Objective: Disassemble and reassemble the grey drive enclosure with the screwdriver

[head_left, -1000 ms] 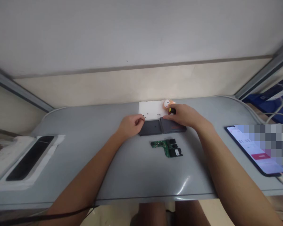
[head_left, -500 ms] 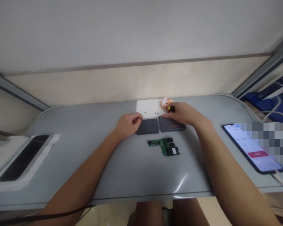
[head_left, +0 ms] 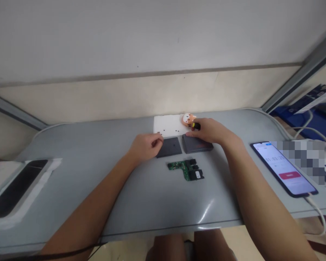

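Note:
My left hand [head_left: 147, 148] rests at the left edge of a flat dark panel [head_left: 172, 146], its fingers curled and the thumb and fingertips pressed together. Whatever it may pinch is hidden. In my right hand [head_left: 210, 129] is a screwdriver [head_left: 196, 125] with a black and yellow handle; its shaft cannot be made out. The fingers of that hand also touch the back edge of a dark plastic case [head_left: 197, 144], right of the panel. Nearer to me lies a green circuit board [head_left: 186, 169] with black connectors.
Behind the panel lies a white pad [head_left: 167, 123] with several tiny dark screws. An orange and white animal figure [head_left: 187, 119] sits at its right. A lit phone [head_left: 285, 170] on a cable is at the right, a dark phone-like slab [head_left: 19, 188] at the left.
My left hand has drawn back slightly from the small screws on the pad. My right hand keeps its place with the screwdriver. The whole view has shifted a little.

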`<control>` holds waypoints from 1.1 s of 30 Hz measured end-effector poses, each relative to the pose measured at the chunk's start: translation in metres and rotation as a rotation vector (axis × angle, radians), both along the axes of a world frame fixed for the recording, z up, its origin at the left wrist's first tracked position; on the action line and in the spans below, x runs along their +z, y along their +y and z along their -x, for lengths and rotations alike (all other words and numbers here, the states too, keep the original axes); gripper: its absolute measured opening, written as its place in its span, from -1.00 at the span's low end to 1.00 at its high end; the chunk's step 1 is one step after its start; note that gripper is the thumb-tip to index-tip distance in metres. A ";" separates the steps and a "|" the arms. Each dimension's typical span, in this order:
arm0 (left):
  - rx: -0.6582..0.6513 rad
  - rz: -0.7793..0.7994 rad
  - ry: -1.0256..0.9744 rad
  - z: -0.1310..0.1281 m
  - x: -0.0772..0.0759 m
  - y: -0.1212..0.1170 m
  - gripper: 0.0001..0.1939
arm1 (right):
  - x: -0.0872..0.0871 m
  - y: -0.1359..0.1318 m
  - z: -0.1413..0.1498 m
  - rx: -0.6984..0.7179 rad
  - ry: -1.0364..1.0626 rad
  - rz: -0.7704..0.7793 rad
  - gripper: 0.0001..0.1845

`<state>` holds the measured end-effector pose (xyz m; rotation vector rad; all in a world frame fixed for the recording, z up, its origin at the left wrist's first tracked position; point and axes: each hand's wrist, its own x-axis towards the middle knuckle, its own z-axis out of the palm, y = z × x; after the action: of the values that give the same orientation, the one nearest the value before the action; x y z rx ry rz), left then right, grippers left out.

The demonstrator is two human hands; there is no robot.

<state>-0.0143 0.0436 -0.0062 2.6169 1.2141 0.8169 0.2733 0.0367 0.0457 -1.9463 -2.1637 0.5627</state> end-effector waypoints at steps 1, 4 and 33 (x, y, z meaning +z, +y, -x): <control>-0.005 -0.012 0.007 0.000 0.000 -0.001 -0.79 | -0.001 0.000 0.000 0.000 -0.006 -0.006 -0.59; 0.015 -0.020 0.022 0.000 0.002 -0.002 -0.79 | -0.003 0.002 -0.001 0.013 -0.024 -0.012 -0.61; -0.006 0.198 0.093 0.006 0.005 0.000 -0.78 | 0.000 -0.002 0.000 -0.019 0.025 0.042 -0.60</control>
<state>-0.0201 0.0441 -0.0011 2.5206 1.2402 0.5477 0.2728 0.0352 0.0455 -1.9672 -2.1331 0.6308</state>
